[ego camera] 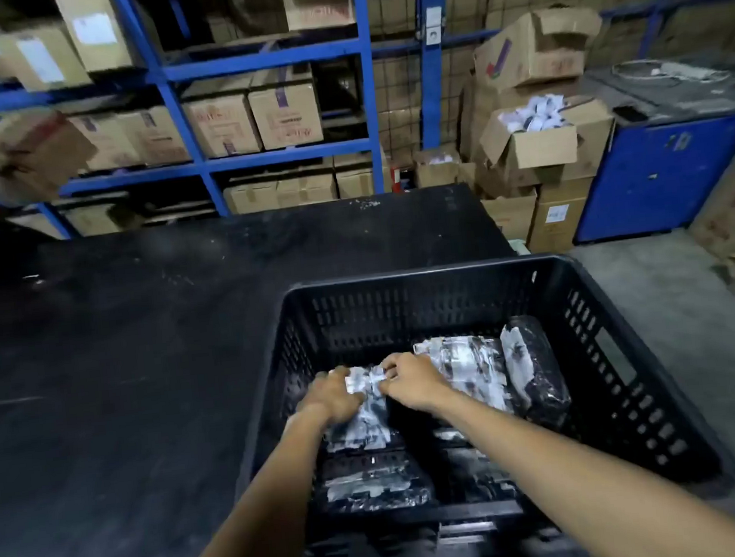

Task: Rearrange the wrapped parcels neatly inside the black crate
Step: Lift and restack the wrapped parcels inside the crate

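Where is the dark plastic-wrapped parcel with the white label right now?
In the head view, it lies inside the black slatted plastic crate, along its right wall, beside a pale wrapped parcel.

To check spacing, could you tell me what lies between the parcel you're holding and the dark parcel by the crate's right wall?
In the head view, one newspaper-wrapped parcel.

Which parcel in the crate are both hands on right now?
The left-middle parcel: left hand and right hand grip its far end; the others lie untouched.
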